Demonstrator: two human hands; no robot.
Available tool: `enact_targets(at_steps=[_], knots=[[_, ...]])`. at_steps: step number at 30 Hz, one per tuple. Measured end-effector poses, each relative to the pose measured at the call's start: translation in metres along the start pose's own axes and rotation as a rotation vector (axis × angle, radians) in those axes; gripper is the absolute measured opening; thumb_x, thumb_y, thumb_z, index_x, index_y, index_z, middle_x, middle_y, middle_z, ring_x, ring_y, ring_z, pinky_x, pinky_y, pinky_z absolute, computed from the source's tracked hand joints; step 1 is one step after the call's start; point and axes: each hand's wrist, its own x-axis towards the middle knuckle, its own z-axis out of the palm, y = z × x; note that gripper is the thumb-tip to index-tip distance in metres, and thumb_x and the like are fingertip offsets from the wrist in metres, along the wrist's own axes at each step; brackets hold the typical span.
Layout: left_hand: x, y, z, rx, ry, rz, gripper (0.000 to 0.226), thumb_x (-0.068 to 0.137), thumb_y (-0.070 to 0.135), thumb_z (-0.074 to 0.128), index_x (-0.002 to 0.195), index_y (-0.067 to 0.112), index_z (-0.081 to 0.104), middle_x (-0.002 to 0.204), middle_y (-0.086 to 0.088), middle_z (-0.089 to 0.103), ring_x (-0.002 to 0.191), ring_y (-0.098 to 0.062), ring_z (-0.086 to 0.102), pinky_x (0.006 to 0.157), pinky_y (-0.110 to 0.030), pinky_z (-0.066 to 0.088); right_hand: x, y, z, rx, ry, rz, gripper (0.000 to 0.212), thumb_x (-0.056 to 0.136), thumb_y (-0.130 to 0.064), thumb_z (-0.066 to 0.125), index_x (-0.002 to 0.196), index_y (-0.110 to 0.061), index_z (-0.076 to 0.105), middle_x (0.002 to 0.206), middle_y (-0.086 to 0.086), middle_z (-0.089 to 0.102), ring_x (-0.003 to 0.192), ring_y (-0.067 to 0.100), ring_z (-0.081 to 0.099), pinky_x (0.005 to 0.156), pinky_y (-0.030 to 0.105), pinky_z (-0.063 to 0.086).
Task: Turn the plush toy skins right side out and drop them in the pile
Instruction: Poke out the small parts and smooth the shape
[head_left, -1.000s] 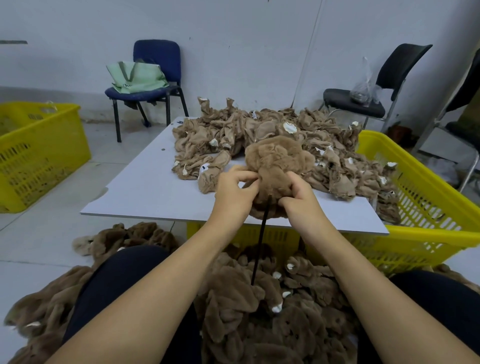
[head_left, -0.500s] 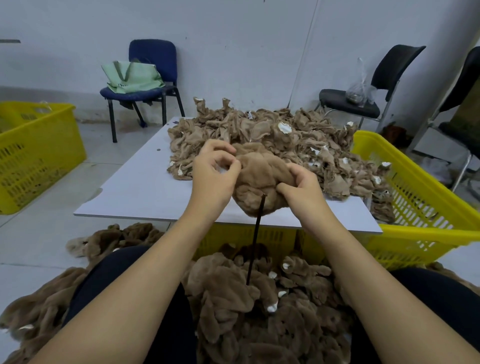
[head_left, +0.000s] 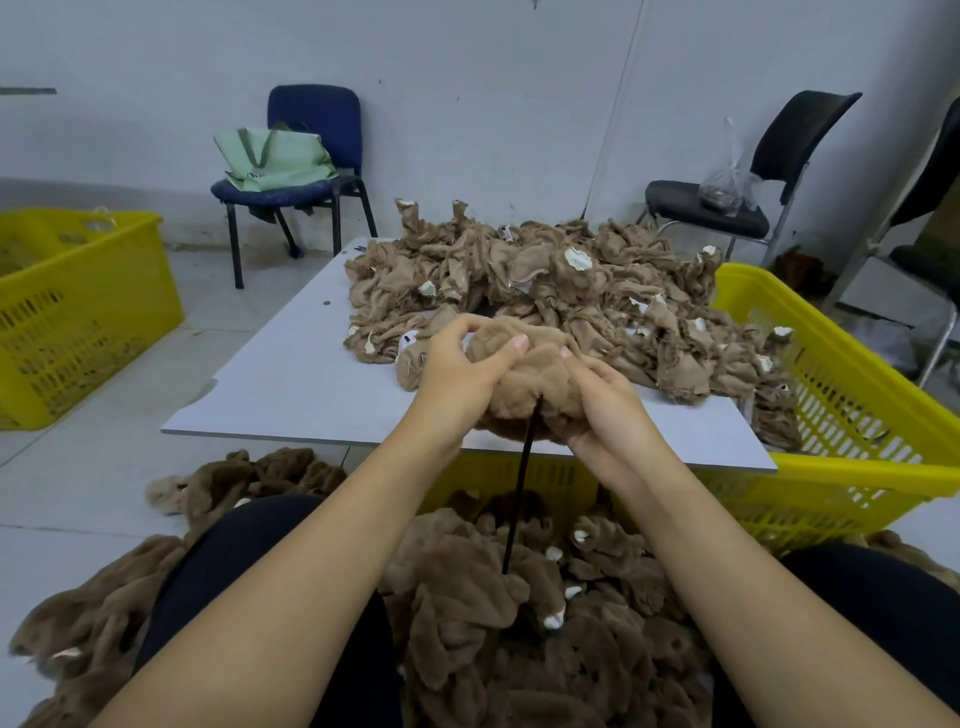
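A brown plush toy skin (head_left: 535, 379) is held above the near edge of the white board (head_left: 291, 384), furry side out. My left hand (head_left: 460, 371) grips its left side, thumb on top. My right hand (head_left: 602, 400) pinches its right side. A thin black rod (head_left: 519, 483) rises from between my knees into the skin's underside. Behind it, a heap of inside-out tan skins (head_left: 545, 291) covers the board's far half. A pile of furry turned skins (head_left: 498, 613) lies on the floor between my legs.
The board rests on a yellow crate (head_left: 841, 415) at right. A second yellow crate (head_left: 78, 306) stands at left. By the wall are a blue chair (head_left: 311, 156) with a green bag (head_left: 275, 161) and a black chair (head_left: 753, 192) holding a plastic bag.
Both hands kept working the skin on the rod; my left hand shifted up and then back down onto the skin, pulling the fur further over it.
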Motion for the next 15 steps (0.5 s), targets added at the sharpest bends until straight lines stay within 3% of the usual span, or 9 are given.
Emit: enact_targets(at_steps=[3,5,7,9,11,13,15], knots=[[0.002,-0.001,0.002,-0.286,0.065,-0.319,0.015,0.093,0.019,0.072,0.101,0.008,0.067,0.095,-0.010,0.076,0.083,-0.023,0.072,0.071,-0.035,0.057,0.000,0.005,0.008,-0.058,-0.009,-0.058,0.023,0.101,-0.039,0.058,0.123,-0.030,0.059,0.101,0.004,0.077,0.072,0.013,0.073,0.048,0.023,0.048],[0.002,0.000,0.000,-0.487,0.008,-0.516,0.008,0.099,0.016,0.063,0.095,0.009,0.064,0.072,-0.014,0.068,0.057,-0.023,0.063,0.057,-0.029,0.049,0.001,0.004,0.008,-0.263,-0.066,-0.175,0.021,0.103,-0.048,0.051,0.119,-0.039,0.060,0.107,0.001,0.075,0.083,0.016,0.072,0.052,0.025,0.046],[0.003,-0.001,-0.003,-0.560,-0.057,-0.624,0.024,0.103,0.014,0.051,0.080,0.013,0.057,0.051,-0.004,0.050,0.034,-0.012,0.040,0.039,-0.017,0.032,0.002,-0.003,0.004,-0.451,-0.169,-0.285,0.029,0.098,-0.052,0.052,0.119,-0.035,0.065,0.109,0.002,0.073,0.084,0.013,0.066,0.057,0.024,0.044],[0.003,0.000,-0.004,-0.579,-0.107,-0.628,0.028,0.103,0.016,0.047,0.078,0.014,0.059,0.054,-0.003,0.049,0.033,-0.009,0.036,0.039,-0.016,0.030,0.003,-0.010,-0.001,-0.529,-0.271,-0.351,0.033,0.093,-0.041,0.065,0.123,-0.028,0.064,0.104,-0.012,0.073,0.086,0.000,0.066,0.064,0.016,0.049],[0.001,0.003,-0.005,-0.607,-0.197,-0.598,0.026,0.103,0.022,0.044,0.094,0.010,0.065,0.068,-0.007,0.057,0.041,-0.012,0.043,0.043,-0.020,0.036,0.005,-0.013,-0.006,-0.566,-0.269,-0.406,0.027,0.092,-0.020,0.073,0.118,-0.022,0.065,0.100,-0.017,0.074,0.093,-0.002,0.068,0.073,0.013,0.052],[0.000,0.006,-0.006,-0.639,-0.279,-0.522,0.035,0.103,0.034,0.043,0.113,0.008,0.064,0.082,-0.010,0.060,0.057,-0.017,0.050,0.053,-0.028,0.039,0.006,-0.014,-0.008,-0.544,-0.179,-0.479,0.013,0.091,-0.010,0.072,0.100,-0.020,0.071,0.085,-0.011,0.075,0.082,0.001,0.069,0.069,0.015,0.052],[0.001,0.005,-0.005,-0.580,-0.284,-0.391,0.038,0.098,0.040,0.053,0.119,0.009,0.059,0.082,-0.007,0.057,0.066,-0.017,0.051,0.059,-0.031,0.040,0.006,-0.015,-0.008,-0.452,-0.076,-0.515,0.009,0.093,-0.014,0.071,0.085,-0.017,0.072,0.067,-0.010,0.070,0.066,0.001,0.065,0.060,0.014,0.049]])
